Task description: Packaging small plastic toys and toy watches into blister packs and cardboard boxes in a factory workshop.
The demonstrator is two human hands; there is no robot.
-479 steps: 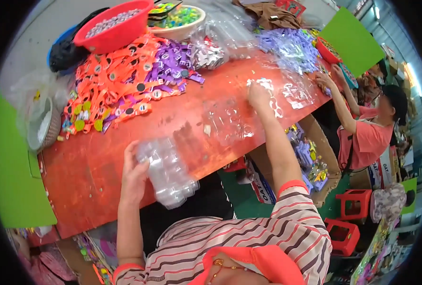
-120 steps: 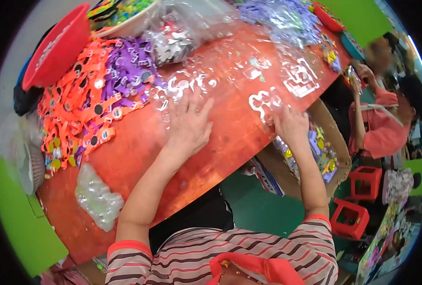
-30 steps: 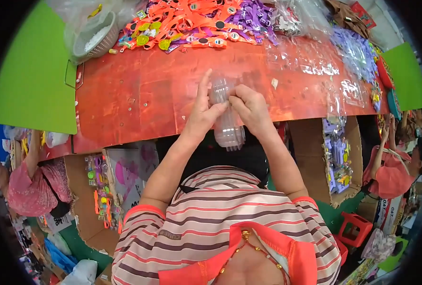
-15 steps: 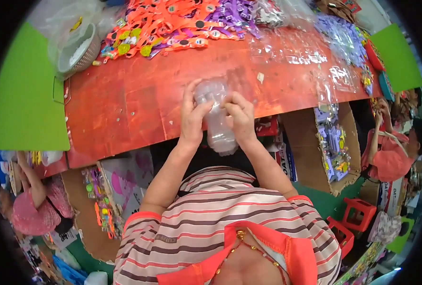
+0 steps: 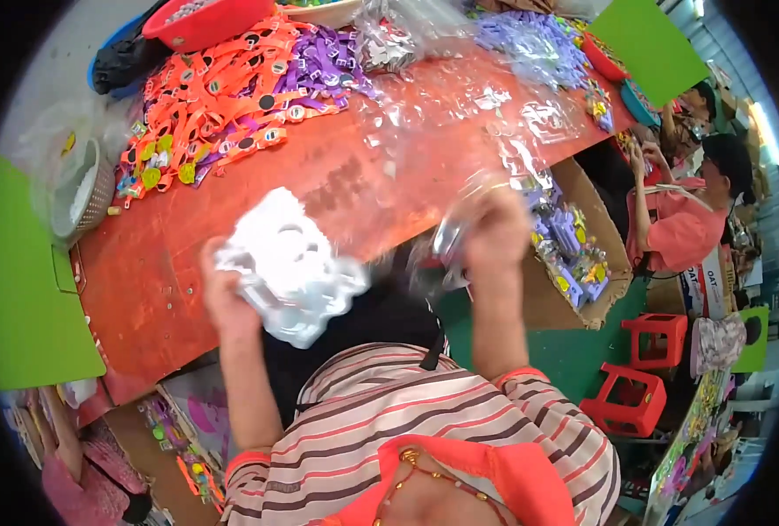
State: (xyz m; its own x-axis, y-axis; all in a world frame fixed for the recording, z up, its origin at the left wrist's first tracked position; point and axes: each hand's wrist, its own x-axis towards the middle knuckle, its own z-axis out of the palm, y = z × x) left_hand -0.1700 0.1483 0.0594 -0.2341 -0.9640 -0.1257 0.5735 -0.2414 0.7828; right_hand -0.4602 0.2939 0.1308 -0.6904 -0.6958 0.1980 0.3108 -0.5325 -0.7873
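Observation:
My left hand (image 5: 225, 285) grips the left edge of a shiny, see-through plastic blister tray (image 5: 297, 272), moulded with rounded bumps and thick enough to look like a nested stack. It is tilted over the front edge of the red table (image 5: 179, 280). Apart from it on the right, my right hand (image 5: 499, 228) is smeared by motion. A thin see-through plastic piece (image 5: 442, 250), probably another blister tray, hangs from its fingers near the table edge.
Orange straps (image 5: 219, 88) and purple straps (image 5: 324, 66) are heaped at the back left. More see-through trays (image 5: 512, 123) lie at the back right. A cardboard box (image 5: 613, 298) of purple toys stands below the table's right side. Red stools (image 5: 626, 399) and a co-worker (image 5: 683, 215) are further right.
My hands have moved apart, the left one carrying the stacked tray leftward and the right one pulling a thin piece rightward. The view has turned toward the right.

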